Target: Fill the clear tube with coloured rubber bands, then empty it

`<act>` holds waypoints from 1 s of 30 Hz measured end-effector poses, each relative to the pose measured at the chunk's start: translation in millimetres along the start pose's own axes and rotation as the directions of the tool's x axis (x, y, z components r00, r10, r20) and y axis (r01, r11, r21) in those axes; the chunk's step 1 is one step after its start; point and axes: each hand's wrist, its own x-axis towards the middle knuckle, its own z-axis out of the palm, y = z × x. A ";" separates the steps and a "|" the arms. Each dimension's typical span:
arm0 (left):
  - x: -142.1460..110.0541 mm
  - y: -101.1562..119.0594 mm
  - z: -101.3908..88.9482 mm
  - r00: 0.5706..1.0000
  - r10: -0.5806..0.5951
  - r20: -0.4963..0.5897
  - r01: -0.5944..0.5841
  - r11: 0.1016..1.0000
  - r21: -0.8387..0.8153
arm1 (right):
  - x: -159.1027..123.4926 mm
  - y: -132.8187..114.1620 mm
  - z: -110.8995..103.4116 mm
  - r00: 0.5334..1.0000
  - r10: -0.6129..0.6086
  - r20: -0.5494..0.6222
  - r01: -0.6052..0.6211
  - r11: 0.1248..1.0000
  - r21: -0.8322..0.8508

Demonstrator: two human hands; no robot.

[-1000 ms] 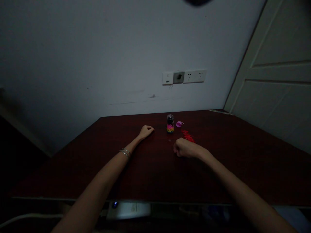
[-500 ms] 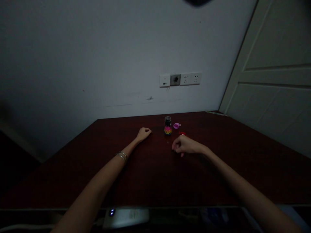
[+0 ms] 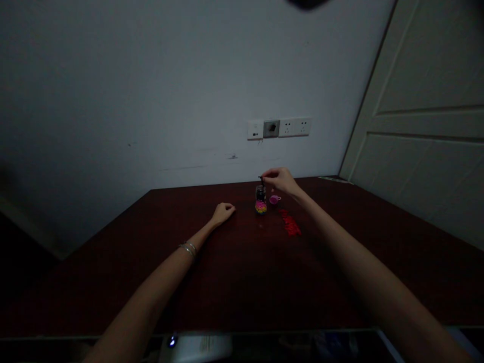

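Observation:
A small clear glass jar [image 3: 260, 200] stands upright on the table, with layers of tiny pieces inside: dark on top, then pink, yellow and green. Just above its mouth, my right hand [image 3: 280, 180] pinches a small black piece [image 3: 261, 179] between thumb and fingers. The kind of piece is too small to make out. My left hand [image 3: 224, 212] rests on the table left of the jar, its fingers curled closed with nothing visible in them. A pink lid with a loop [image 3: 275, 199] lies right of the jar, below my right hand.
Small red pieces [image 3: 290, 223] lie in a strip on the dark red-brown table [image 3: 234, 282], right of the jar. Behind stands a wall with sockets [image 3: 287, 128]. A pale device with a lit display [image 3: 204, 348] sits below the table's front edge.
My right hand has moved from the tabletop up and away to above the jar's mouth, with a black piece now showing in its fingers. The red strip is uncovered. My left hand stays put.

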 end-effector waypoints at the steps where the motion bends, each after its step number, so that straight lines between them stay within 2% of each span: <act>1: 0.1 -0.1 -0.2 1.000 0.002 0.001 -0.002 1.000 0.000 | 4.2 2.2 2.4 1.000 -0.011 -0.017 0.011 1.000 -0.024; 6: 0.5 -0.6 -0.3 1.000 0.013 -0.001 -0.013 1.000 0.012 | 12.6 13.8 7.5 0.995 -0.099 -0.013 0.093 0.970 -0.225; 10: -0.3 1.4 -0.6 1.000 0.012 0.002 -0.012 1.000 0.013 | 13.5 17.5 6.5 0.996 -0.071 0.057 0.087 0.935 -0.344; 22: -0.9 3.1 -0.6 1.000 -0.005 0.005 0.005 1.000 -0.001 | 29.2 1.1 3.4 0.936 -0.032 0.350 0.219 0.831 -0.511; 30: -1.3 2.9 -0.6 1.000 0.001 0.002 -0.001 1.000 -0.018 | 30.4 -10.0 -1.2 0.940 -0.008 0.341 0.199 0.826 -0.528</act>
